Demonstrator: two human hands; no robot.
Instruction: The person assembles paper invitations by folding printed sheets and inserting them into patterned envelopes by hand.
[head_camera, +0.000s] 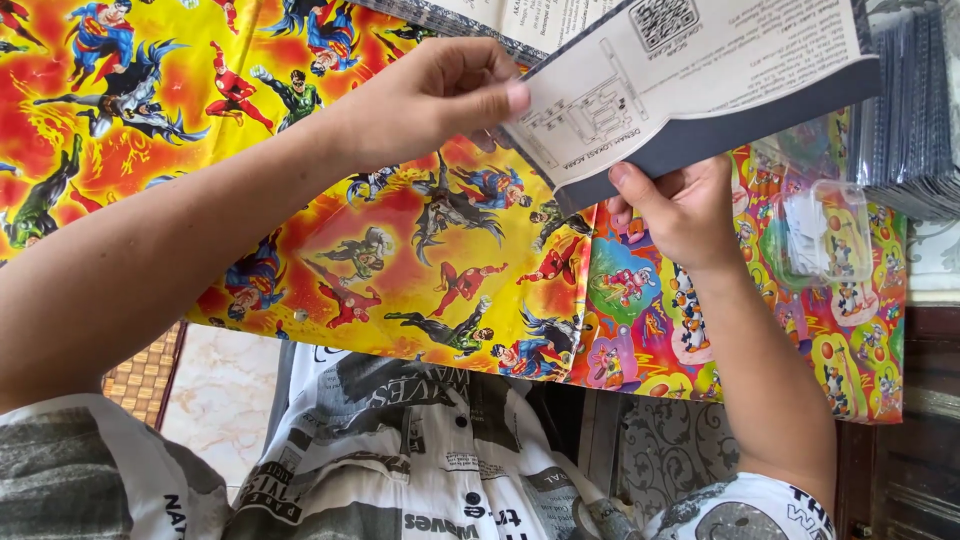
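Both hands hold a folded card (690, 80), white with a dark grey edge, at about one o'clock above the table (300, 200). The left hand (430, 95) has its grip closed on the card's left corner, thumb on top. The right hand (680, 210) grips its lower edge from underneath. A stack of clear sleeves (915, 120) lies at three o'clock, a small clear bag (825, 230) just below it.
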